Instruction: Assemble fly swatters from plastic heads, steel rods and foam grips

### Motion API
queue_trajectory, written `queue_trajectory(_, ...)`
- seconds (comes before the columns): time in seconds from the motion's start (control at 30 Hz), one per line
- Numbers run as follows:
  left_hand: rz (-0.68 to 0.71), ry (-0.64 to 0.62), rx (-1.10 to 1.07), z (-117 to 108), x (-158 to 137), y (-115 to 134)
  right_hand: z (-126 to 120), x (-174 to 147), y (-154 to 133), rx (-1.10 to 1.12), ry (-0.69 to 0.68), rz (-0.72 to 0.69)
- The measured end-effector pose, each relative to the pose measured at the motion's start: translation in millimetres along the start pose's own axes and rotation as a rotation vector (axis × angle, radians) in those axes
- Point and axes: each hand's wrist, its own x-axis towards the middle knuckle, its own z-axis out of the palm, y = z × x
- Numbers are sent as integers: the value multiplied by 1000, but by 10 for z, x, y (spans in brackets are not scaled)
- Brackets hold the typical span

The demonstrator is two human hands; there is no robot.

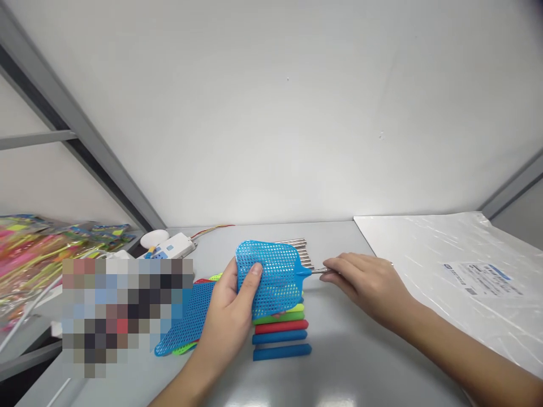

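Over the grey surface [352, 350], one blue swatter [280, 274] runs crosswise, rod [319, 271] pointing right; left hand [232, 305] pinches its mesh [271, 291], right hand [368, 282] the rod. Two blue tubes [282, 352] and one red tube [282, 327] lie nearer.

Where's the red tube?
In the head view, the red tube lies on the grey table, lower middle, between the green tube and a blue tube, just below the blue mesh paddle in the left hand.

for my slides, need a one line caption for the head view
Left hand holds a blue mesh paddle while the right hand grips its metal rod, coloured sticks lying nearby.
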Motion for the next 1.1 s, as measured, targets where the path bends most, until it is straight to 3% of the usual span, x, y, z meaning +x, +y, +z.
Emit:
queue_trajectory(0.37, -138, 6, 66, -29, 0, -29, -51, 40, 74, -64, -76, -93)
queue_trajectory(0.7, -63, 122, 185, 57, -48, 60, -113, 66, -65, -103, -87, -108)
queue_trajectory(0.9, 10, 36, 246, -4, -15, 81, -95, 84, -47, -38, -126, -67)
queue_trajectory(1.1, -29, -4, 18, -61, 78, 114, -166, 77, 63, 39, -239, -14)
